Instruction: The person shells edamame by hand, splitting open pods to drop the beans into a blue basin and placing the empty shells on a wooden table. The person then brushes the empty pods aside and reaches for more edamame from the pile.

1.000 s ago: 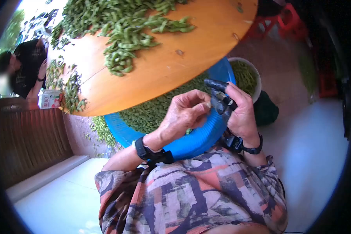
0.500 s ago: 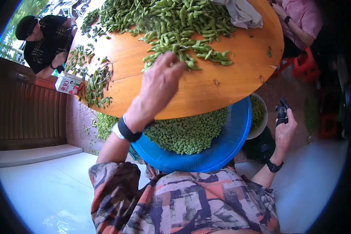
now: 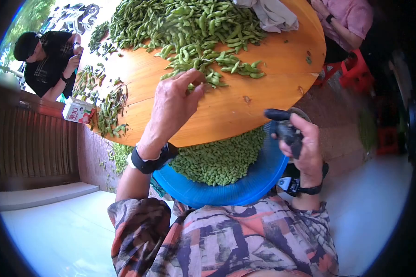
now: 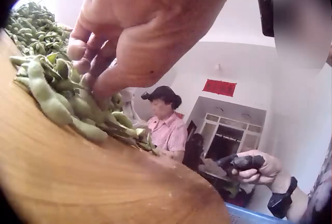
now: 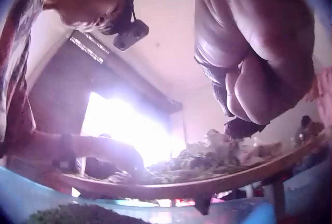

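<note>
On the wooden table [image 3: 217,108] lies a large heap of green soybean pods [image 3: 189,23]. My left hand [image 3: 173,101] reaches to the heap's near edge, its thumb and fingertips pinching in among the pods. The left wrist view shows a plump fuzzy pod [image 4: 49,99] beside those fingertips. My right hand [image 3: 307,145] hovers over the right side of the blue basin [image 3: 226,198], black covers [image 3: 278,114] on some of its fingers. Its fingers are loosely bent, with nothing seen between them. Shelled green beans [image 3: 217,161] fill much of the basin.
A drink carton [image 3: 78,111] and scattered pods [image 3: 111,111] are at the table's left edge. A pale cloth [image 3: 275,16] lies at the back. One person [image 3: 44,60] sits left, another [image 3: 351,21] at the far right near a red stool [image 3: 358,74].
First both hands met over the basin. My left hand then went up to the pods on the table and stays there. My right hand swung out right, then came back toward the basin.
</note>
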Demonstrator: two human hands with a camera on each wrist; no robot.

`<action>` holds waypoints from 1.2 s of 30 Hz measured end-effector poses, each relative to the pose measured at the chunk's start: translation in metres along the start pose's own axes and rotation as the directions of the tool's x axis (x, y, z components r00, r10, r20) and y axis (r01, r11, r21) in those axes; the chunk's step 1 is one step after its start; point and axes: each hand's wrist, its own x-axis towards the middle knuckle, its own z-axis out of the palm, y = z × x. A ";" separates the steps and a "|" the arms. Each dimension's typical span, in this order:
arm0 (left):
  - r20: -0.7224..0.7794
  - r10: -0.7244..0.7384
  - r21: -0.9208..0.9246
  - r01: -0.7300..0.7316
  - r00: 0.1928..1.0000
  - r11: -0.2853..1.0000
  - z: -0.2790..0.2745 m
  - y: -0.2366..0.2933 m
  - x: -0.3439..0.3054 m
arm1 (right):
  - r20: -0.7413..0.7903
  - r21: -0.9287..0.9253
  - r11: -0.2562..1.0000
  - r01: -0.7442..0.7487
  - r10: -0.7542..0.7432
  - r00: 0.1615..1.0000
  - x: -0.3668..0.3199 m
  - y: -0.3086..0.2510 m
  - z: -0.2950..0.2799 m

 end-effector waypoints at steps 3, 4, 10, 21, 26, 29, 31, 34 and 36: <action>0.175 -0.227 -0.296 0.271 0.958 0.916 0.007 0.022 -0.009 | 0.143 0.022 0.999 0.024 -0.027 0.989 0.015 0.004 0.022; 0.257 -0.261 -0.553 0.363 0.931 0.750 0.016 0.021 -0.015 | 0.121 0.042 0.999 0.000 -0.005 0.993 0.021 0.009 0.027; 0.446 -0.223 -0.856 0.486 0.867 0.178 0.039 0.046 -0.040 | 0.105 0.084 0.996 -0.028 0.020 0.994 0.026 0.019 0.040; 0.406 -0.278 -0.879 0.455 0.871 0.142 0.063 0.054 -0.066 | 0.017 0.041 0.997 0.070 -0.070 0.997 0.010 0.039 0.040; 0.406 -0.273 -0.894 0.441 0.872 0.077 0.076 0.059 -0.072 | -0.024 -0.400 0.832 0.384 -0.428 0.903 0.014 0.054 0.038; 0.428 -0.273 -0.884 0.462 0.861 0.072 0.073 0.060 -0.074 | 0.023 -0.051 0.998 0.035 -0.033 0.999 0.004 0.038 0.032; 0.440 -0.280 -0.876 0.476 0.853 0.076 0.071 0.062 -0.075 | 0.059 0.028 0.999 0.026 -0.028 0.998 0.002 0.047 0.024; 0.416 -0.320 -0.855 0.486 0.851 0.181 0.069 0.066 -0.074 | 0.147 0.172 0.984 -0.037 0.011 0.989 0.002 0.046 0.019; 0.318 -0.322 -0.856 0.416 0.892 0.306 0.069 0.069 -0.075 | 0.160 0.175 0.982 -0.068 0.040 0.986 0.002 0.046 0.019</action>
